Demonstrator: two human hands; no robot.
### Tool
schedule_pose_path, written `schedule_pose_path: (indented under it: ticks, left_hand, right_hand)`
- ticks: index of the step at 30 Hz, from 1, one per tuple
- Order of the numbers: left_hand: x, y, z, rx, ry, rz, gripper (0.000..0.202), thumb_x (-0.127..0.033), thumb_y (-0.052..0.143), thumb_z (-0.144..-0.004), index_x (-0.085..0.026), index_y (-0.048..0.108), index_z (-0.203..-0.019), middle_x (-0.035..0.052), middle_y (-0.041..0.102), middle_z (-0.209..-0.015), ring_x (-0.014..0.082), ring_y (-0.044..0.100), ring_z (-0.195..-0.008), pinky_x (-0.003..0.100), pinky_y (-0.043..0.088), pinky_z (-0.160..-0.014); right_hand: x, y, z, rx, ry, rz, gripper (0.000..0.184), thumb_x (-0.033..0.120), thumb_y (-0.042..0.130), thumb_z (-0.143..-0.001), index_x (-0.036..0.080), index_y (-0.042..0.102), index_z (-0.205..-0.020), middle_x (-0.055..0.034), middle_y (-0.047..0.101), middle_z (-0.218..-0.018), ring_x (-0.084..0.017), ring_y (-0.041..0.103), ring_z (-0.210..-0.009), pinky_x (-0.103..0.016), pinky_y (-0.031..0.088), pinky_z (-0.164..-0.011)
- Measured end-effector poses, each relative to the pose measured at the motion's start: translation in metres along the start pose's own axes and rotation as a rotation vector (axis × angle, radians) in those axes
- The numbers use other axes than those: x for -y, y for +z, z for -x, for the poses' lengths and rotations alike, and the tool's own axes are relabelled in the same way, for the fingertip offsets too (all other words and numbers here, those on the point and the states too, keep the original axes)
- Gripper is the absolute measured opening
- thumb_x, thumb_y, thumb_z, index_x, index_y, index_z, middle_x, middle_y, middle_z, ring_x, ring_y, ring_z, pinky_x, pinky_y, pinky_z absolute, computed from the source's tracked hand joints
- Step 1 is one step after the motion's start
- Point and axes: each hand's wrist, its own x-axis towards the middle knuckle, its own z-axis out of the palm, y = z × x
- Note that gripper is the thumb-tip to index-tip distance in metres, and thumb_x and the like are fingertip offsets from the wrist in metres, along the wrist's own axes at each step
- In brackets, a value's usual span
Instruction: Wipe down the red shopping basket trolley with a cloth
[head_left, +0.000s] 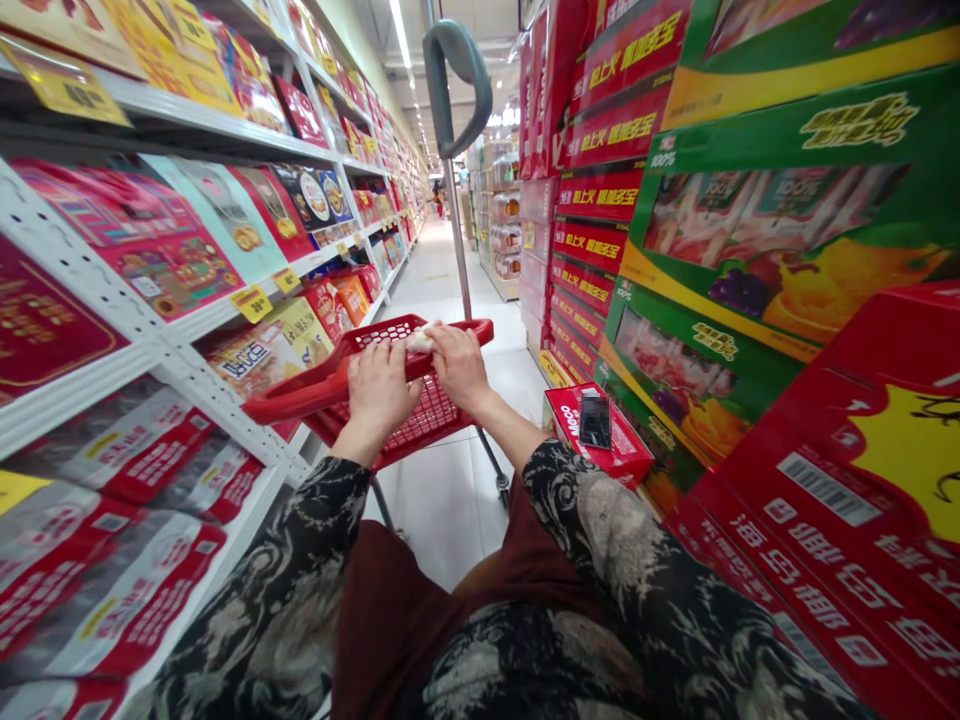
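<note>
A red plastic shopping basket trolley, with a lattice body on dark legs and wheels, stands right in front of me. My left hand is closed over its near rim, fingers pointing away. Beside it, my right hand is closed on a crumpled whitish tissue, pressing it against the same rim. The hands are close together. From behind the basket rises a metal pole topped by a grey loop handle. Much of the basket's inside is hidden by my hands.
White shelves of packaged snacks run along the left. On the right, stacks of red drink cartons and green boxes stand close by. A phone lies on a low red box. The aisle floor stretches ahead.
</note>
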Motion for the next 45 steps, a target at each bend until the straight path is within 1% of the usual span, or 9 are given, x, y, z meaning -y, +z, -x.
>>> schedule_pose_path:
  ticks: [3, 7, 16, 19, 24, 30, 35, 40, 45]
  left_hand:
    - [0.019, -0.008, 0.003, -0.012, -0.059, 0.04, 0.058, -0.041, 0.043, -0.083, -0.013, 0.043, -0.134, 0.0151, 0.046, -0.141, 0.0297, 0.039, -0.13, 0.047, 0.025, -0.108]
    - [0.034, -0.012, 0.006, 0.041, -0.171, 0.012, 0.061, -0.052, 0.037, -0.085, -0.014, 0.049, -0.13, 0.0174, 0.049, -0.138, 0.0341, 0.044, -0.125, 0.052, 0.026, -0.106]
    - [0.022, -0.005, 0.005, 0.024, -0.12, -0.031, 0.062, -0.051, 0.035, -0.085, -0.01, 0.05, -0.128, 0.0204, 0.05, -0.136, 0.0352, 0.051, -0.118, 0.049, 0.031, -0.1]
    - [0.025, -0.003, 0.006, 0.014, -0.097, -0.031, 0.061, -0.05, 0.035, -0.085, -0.011, 0.049, -0.129, 0.0199, 0.051, -0.135, 0.0338, 0.049, -0.121, 0.049, 0.03, -0.102]
    - [0.022, -0.003, 0.006, 0.014, -0.085, -0.039, 0.061, -0.049, 0.038, -0.085, -0.01, 0.048, -0.13, 0.0204, 0.05, -0.135, 0.0331, 0.048, -0.122, 0.047, 0.031, -0.102]
    - [0.012, -0.009, 0.003, 0.047, -0.105, 0.01, 0.058, -0.047, 0.041, -0.083, -0.01, 0.05, -0.127, 0.0192, 0.053, -0.132, 0.0332, 0.051, -0.118, 0.045, 0.036, -0.098]
    - [0.037, -0.021, 0.008, 0.063, -0.15, 0.052, 0.061, -0.047, 0.041, -0.084, -0.011, 0.043, -0.134, 0.0174, 0.047, -0.14, 0.0315, 0.043, -0.128, 0.047, 0.031, -0.105]
    - [0.057, -0.024, 0.019, 0.147, -0.134, 0.005, 0.053, -0.05, 0.038, -0.084, -0.014, 0.061, -0.115, 0.0161, 0.064, -0.119, 0.0323, 0.055, -0.114, 0.048, 0.034, -0.099]
    - [0.053, -0.016, 0.02, 0.056, -0.103, 0.004, 0.045, -0.048, 0.038, -0.084, -0.018, 0.065, -0.105, 0.0128, 0.068, -0.11, 0.0295, 0.058, -0.108, 0.048, 0.032, -0.098]
  right_hand:
    - [-0.017, -0.008, -0.009, -0.026, 0.085, -0.001, 0.036, 0.006, 0.042, -0.085, 0.012, 0.059, -0.116, -0.0109, 0.062, -0.118, -0.023, 0.053, -0.112, -0.041, 0.034, -0.102]
    - [-0.025, -0.009, -0.011, -0.101, 0.142, -0.019, 0.035, 0.005, 0.041, -0.085, 0.011, 0.059, -0.114, -0.012, 0.062, -0.118, -0.024, 0.052, -0.114, -0.041, 0.036, -0.102]
    - [0.019, 0.015, 0.001, 0.025, -0.106, -0.088, 0.035, 0.009, 0.042, -0.087, 0.019, 0.059, -0.116, -0.0061, 0.056, -0.13, -0.019, 0.043, -0.128, -0.038, 0.031, -0.112]
    - [0.015, 0.01, -0.004, 0.06, -0.081, -0.055, 0.036, 0.008, 0.041, -0.087, 0.018, 0.058, -0.118, -0.0076, 0.055, -0.131, -0.019, 0.044, -0.127, -0.04, 0.032, -0.111]
    - [0.0, 0.002, -0.011, -0.018, 0.113, -0.007, 0.038, 0.007, 0.041, -0.087, 0.012, 0.056, -0.121, -0.0123, 0.056, -0.128, -0.021, 0.046, -0.125, -0.04, 0.033, -0.109]
    - [0.02, 0.01, -0.002, 0.025, -0.088, -0.042, 0.035, 0.009, 0.041, -0.086, 0.017, 0.059, -0.115, -0.0081, 0.057, -0.128, -0.019, 0.043, -0.128, -0.038, 0.031, -0.111]
    - [0.003, 0.006, -0.003, 0.008, -0.018, -0.028, 0.037, 0.01, 0.039, -0.088, 0.018, 0.056, -0.12, -0.0099, 0.056, -0.129, -0.022, 0.046, -0.124, -0.044, 0.033, -0.107]
    - [-0.02, 0.004, -0.006, -0.074, 0.063, -0.059, 0.038, 0.01, 0.036, -0.087, 0.016, 0.056, -0.119, -0.0115, 0.059, -0.123, -0.021, 0.048, -0.121, -0.043, 0.036, -0.106]
    - [0.006, 0.014, 0.001, -0.04, -0.105, -0.1, 0.038, 0.009, 0.038, -0.085, 0.019, 0.06, -0.114, -0.0077, 0.059, -0.124, -0.019, 0.045, -0.125, -0.041, 0.032, -0.11]
